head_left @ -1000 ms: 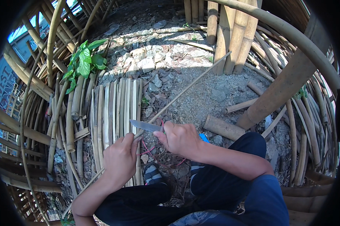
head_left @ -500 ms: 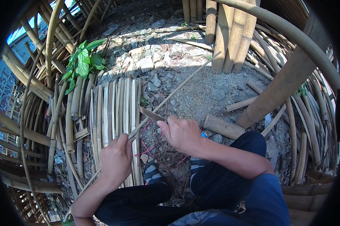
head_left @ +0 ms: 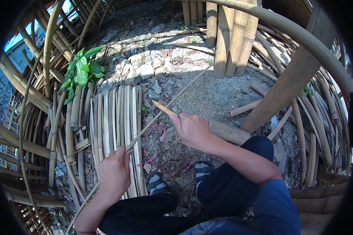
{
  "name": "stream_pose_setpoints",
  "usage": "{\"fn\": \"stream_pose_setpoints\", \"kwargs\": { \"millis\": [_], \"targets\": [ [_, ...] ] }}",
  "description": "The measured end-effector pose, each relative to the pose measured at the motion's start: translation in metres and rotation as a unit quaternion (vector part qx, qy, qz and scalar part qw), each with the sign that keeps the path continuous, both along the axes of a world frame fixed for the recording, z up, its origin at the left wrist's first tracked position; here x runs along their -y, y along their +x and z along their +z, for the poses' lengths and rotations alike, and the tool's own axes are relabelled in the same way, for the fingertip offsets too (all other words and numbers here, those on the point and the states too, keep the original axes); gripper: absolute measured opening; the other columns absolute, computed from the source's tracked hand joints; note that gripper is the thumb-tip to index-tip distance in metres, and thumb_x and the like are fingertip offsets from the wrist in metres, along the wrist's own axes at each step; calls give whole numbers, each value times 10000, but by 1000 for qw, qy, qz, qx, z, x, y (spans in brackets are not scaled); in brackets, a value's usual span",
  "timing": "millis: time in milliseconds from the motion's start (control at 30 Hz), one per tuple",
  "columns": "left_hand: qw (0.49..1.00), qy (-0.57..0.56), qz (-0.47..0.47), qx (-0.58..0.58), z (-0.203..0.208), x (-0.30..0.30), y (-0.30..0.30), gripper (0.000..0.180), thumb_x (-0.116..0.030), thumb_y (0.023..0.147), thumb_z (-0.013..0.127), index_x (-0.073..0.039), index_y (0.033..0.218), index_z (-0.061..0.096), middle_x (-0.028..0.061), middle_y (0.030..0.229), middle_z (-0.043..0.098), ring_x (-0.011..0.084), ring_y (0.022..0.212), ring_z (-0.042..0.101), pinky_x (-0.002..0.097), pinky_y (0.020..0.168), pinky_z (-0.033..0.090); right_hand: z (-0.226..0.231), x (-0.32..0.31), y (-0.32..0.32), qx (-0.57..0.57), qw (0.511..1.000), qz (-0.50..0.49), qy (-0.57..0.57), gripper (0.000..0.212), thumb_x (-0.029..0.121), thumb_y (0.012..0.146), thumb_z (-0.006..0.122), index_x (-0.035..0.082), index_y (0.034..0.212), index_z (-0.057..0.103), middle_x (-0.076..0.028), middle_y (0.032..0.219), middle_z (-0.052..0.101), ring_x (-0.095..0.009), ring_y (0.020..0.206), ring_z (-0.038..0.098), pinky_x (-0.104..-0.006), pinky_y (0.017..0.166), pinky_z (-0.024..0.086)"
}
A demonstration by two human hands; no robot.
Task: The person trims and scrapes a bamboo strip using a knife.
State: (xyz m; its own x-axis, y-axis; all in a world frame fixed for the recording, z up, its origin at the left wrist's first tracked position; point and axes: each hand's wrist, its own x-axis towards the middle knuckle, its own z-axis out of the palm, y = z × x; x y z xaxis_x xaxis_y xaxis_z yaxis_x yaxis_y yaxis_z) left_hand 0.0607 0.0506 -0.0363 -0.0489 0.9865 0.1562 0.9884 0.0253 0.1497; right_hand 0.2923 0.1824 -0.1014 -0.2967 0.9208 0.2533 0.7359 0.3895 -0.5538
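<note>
— In the head view, what does the left hand [head_left: 114, 172] have?
— Its fingers are wrapped closely round a long, thin bamboo strip [head_left: 184, 89]. The strip slants from the lower left, beneath the fist, up toward the thick upright bamboo posts [head_left: 235, 43].

— And the right hand [head_left: 194, 131]?
— Closed in a fist round a knife [head_left: 164, 107], the handle hidden by the fingers. The blade looks orange-brown, points up and to the left, and crosses the strip beyond the left hand.

— Is the edge touching it?
— Hard to say from above; blade and strip overlap, but I can't tell whether they meet.

— What lies close by?
— A row of split bamboo slats [head_left: 117, 113] lies side by side on the ground, partly under the left hand. A loop of pink string [head_left: 164, 137] is just beside them, between the hands and the sandaled feet [head_left: 157, 183].

— Farther out?
— A short, thick bamboo piece [head_left: 229, 132] lies right of the right hand, near a leaning pole [head_left: 286, 86]. A green leafy plant [head_left: 82, 70] grows past the slats, at the upper left.
</note>
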Motion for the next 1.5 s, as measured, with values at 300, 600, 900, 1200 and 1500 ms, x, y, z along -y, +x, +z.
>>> {"fn": "stream_pose_setpoints", "kwargs": {
  "millis": [300, 600, 900, 1200, 1500],
  "targets": [
    [999, 38, -14, 22, 5, 5, -4, 176, -179, 999, 591, -37, 893, 592, 191, 768, 645, 420, 633, 629, 512, 552, 475, -6, -7, -2, -34, 995, 53, 78, 506, 395, 1053, 481, 6, 742, 573, -186, 508, 558, -393, 466, 607, -500, 474, 486],
    [997, 61, -17, 44, 11, 6, 0, 157, -151, 990, 612, -22, 901, 602, 196, 755, 638, 424, 616, 619, 501, 526, 453, -10, -25, 9, -9, 979, 46, 196, 466, 393, 1033, 532, 37, 733, 552, -137, 477, 543, -337, 386, 566, -441, 372, 439],
    [991, 124, 10, 45, 12, 16, -17, 138, -91, 1006, 570, 19, 942, 622, 215, 661, 550, 405, 577, 561, 464, 528, 391, 14, -64, 53, 28, 987, -150, 60, 625, 476, 1068, 371, -31, 842, 658, -295, 703, 660, -472, 700, 682, -574, 660, 534],
    [988, 113, 14, 107, 12, 14, -21, 194, -113, 1028, 552, 37, 912, 593, 200, 591, 492, 363, 500, 484, 426, 500, 359, 9, -26, 26, -75, 988, -90, -96, 606, 467, 1065, 412, -60, 832, 601, -321, 716, 617, -502, 736, 641, -554, 717, 484],
    [957, -77, 62, 272, -12, 4, -30, 347, -238, 1050, 562, 32, 837, 611, 29, 532, 420, 83, 516, 368, 331, 479, 309, 8, -15, 22, -188, 978, -84, 31, 471, 461, 1053, 476, 23, 911, 575, -194, 644, 603, -412, 643, 631, -515, 607, 439]
  ]
}}
